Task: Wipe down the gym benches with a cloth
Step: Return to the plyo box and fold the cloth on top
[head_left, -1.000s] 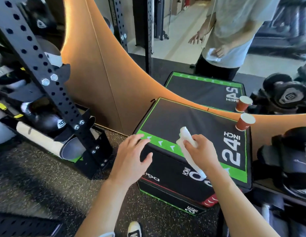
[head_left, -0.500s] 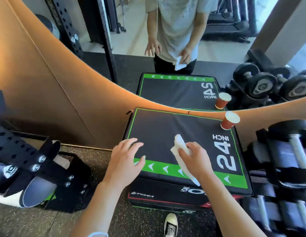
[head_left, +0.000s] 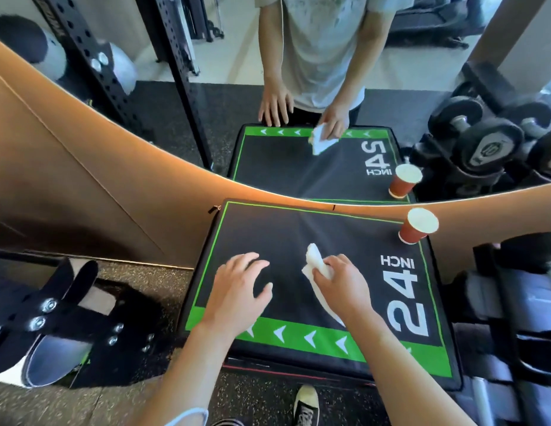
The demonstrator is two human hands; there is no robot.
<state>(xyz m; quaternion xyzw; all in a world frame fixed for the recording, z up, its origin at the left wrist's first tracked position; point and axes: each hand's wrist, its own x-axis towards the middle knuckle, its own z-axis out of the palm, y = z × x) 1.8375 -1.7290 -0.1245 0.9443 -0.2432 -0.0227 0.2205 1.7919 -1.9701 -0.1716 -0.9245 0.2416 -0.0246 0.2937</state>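
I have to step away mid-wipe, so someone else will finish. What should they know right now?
Left hand: open, fingers spread, resting on the black top of the plyo box.
Right hand: grips the white cloth on the box top, near the middle.
Paper cup stands on the far right corner.
Done: cannot tell how much is wiped.
Left: the rest of the top, under the cup, the sides.

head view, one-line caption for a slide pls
Right hand wipes the plyo box with a white cloth; left hand rests flat.
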